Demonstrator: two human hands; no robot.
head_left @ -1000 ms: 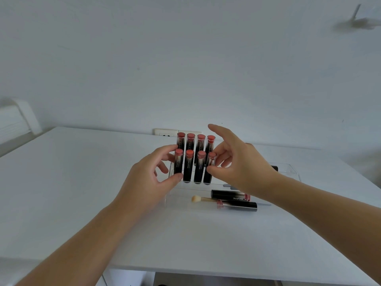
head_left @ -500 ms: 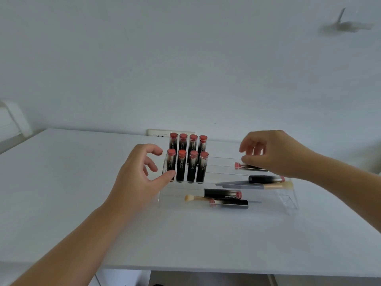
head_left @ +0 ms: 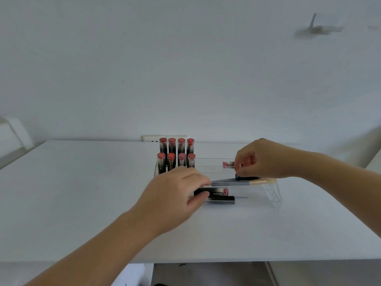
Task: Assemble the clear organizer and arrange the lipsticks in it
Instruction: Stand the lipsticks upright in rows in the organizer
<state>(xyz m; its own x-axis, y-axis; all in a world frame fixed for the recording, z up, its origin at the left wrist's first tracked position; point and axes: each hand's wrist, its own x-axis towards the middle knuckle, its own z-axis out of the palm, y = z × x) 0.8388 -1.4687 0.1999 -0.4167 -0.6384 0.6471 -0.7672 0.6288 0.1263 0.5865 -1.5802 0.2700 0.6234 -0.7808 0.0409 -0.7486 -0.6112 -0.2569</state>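
Left hand (head_left: 175,195) pinches a lying lipstick (head_left: 216,191); right hand (head_left: 261,159) seems to pinch another lipstick (head_left: 226,164).

One camera alone, worn on the person's head, looks forward and slightly down across the white surface (head_left: 82,203) toward the wall (head_left: 185,69) behind it. It sits close, with both forearms running in from the bottom edge. The wide lens bends the surface's far edge, and the near edge crosses low in view.
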